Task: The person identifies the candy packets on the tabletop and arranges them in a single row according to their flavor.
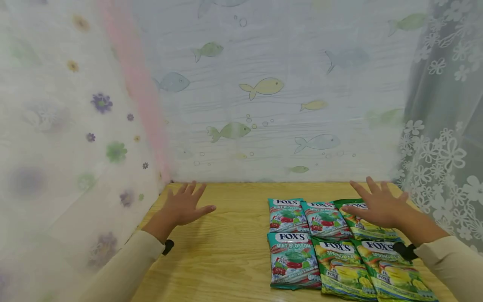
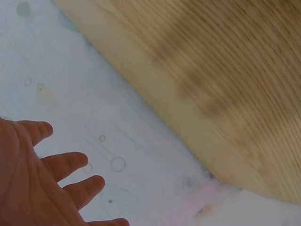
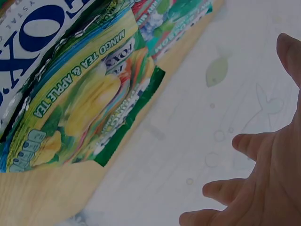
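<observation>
Both hands are held out with fingers spread, and neither holds anything. My left hand [image 1: 183,207] is over the left side of the wooden table [image 1: 222,251]. My right hand [image 1: 381,207] hovers at the right, overlapping the back right green candy bag [image 1: 349,218] in the head view. Six-pack style rows of Fox's candy bags lie on the right half: teal Mint Blossom bags [image 1: 294,260] at left and back, yellow-green Spring Tea bags [image 1: 341,268] at front right. In the right wrist view, a Mango Tea & Apple Tea bag [image 3: 89,99] lies beyond the fingers.
A white curtain with fish prints [image 1: 264,138] hangs behind the table's back edge. Flower-print sheeting [image 1: 75,167] stands along the left, and a lace floral curtain [image 1: 437,159] along the right. Dark bands sit at both wrists.
</observation>
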Demonstrator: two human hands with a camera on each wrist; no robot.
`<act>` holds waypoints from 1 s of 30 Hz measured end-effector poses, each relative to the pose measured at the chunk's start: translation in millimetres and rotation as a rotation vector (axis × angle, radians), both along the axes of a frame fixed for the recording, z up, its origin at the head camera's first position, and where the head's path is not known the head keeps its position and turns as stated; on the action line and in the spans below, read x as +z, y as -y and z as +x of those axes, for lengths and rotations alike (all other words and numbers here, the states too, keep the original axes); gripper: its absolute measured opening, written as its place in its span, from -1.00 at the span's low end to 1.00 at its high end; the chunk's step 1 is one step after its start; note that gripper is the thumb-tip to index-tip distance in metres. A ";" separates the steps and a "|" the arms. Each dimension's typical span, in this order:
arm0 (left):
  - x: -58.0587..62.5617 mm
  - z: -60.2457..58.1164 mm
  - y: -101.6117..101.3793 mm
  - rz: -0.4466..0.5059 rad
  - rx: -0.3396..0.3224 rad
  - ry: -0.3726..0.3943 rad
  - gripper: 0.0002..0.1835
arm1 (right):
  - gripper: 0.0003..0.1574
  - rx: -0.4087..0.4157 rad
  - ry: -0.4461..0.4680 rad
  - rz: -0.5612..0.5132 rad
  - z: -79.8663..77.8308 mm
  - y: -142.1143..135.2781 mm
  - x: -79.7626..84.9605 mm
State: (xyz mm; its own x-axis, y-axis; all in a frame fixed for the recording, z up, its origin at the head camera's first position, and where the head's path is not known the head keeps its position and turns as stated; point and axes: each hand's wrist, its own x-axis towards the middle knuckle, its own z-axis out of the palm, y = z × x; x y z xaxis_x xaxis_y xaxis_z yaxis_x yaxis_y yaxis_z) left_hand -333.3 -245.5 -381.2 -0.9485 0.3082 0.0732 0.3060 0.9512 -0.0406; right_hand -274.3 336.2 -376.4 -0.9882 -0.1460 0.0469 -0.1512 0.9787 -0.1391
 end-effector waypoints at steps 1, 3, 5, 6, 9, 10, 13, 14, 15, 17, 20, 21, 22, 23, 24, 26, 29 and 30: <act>-0.3 -0.5 -1.8 0.005 -0.005 0.003 0.15 | 0.31 0.000 0.001 -0.003 -0.2 1.2 -0.6; -1.6 -2.3 -5.0 0.007 -0.010 0.007 0.15 | 0.32 -0.001 0.005 -0.008 -0.4 3.4 -1.7; -2.9 -4.3 -7.6 0.007 -0.013 0.005 0.16 | 0.32 0.001 0.010 -0.014 -0.3 5.7 -2.4; -3.2 -5.0 -8.9 0.005 -0.014 0.005 0.16 | 0.33 0.001 0.012 -0.016 -0.3 6.8 -2.7; -2.8 -6.4 -13.8 -0.003 -0.018 0.001 0.16 | 0.33 0.006 0.013 -0.014 0.2 10.2 -2.9; -3.0 -6.6 -15.9 -0.004 -0.018 0.001 0.16 | 0.33 0.009 0.012 -0.015 0.5 11.5 -2.7; -4.0 -6.6 -23.2 -0.012 -0.018 0.007 0.15 | 0.33 0.016 0.006 -0.007 0.0 14.6 -3.9; -4.9 -6.2 -25.6 -0.011 -0.019 0.008 0.15 | 0.33 0.019 0.003 -0.007 -0.2 15.8 -4.6; -5.8 -5.9 -28.4 -0.006 -0.019 0.013 0.15 | 0.34 0.022 0.000 -0.007 -0.6 17.1 -5.5; -7.7 -5.9 -33.7 0.008 -0.020 0.023 0.14 | 0.33 0.029 -0.008 -0.007 -1.7 19.5 -7.3; -9.4 -5.2 -41.7 0.029 -0.025 0.034 0.13 | 0.32 0.045 -0.028 -0.018 -3.0 24.0 -8.5; -10.2 -5.3 -44.2 0.029 -0.026 0.036 0.12 | 0.31 0.051 -0.034 -0.022 -3.6 25.4 -8.6; -11.3 -5.7 -46.6 0.028 -0.027 0.036 0.12 | 0.30 0.056 -0.040 -0.022 -4.3 26.9 -8.7; -12.1 -5.8 -49.1 0.025 -0.029 0.036 0.12 | 0.30 0.060 -0.043 -0.025 -4.8 28.5 -8.7; -13.5 -6.2 -51.6 0.019 -0.030 0.035 0.13 | 0.29 0.065 -0.046 -0.028 -5.3 30.1 -8.8; -16.2 -7.1 -56.7 0.018 -0.035 0.030 0.13 | 0.29 0.073 -0.045 -0.038 -6.3 33.5 -8.9; -19.6 -7.7 -65.4 0.033 -0.045 0.028 0.11 | 0.27 0.090 -0.044 -0.055 -7.3 38.9 -9.2; -20.9 -7.9 -68.4 0.038 -0.051 0.026 0.11 | 0.26 0.096 -0.045 -0.057 -7.7 40.6 -9.7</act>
State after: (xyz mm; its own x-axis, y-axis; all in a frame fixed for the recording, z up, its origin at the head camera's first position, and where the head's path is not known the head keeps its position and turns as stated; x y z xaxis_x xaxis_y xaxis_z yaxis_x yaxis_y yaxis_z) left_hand -341.1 -177.1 -402.1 -0.9335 0.3533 0.0610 0.3541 0.9352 0.0034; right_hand -282.0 295.6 -386.0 -0.9664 -0.2360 0.1015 -0.2514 0.9499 -0.1854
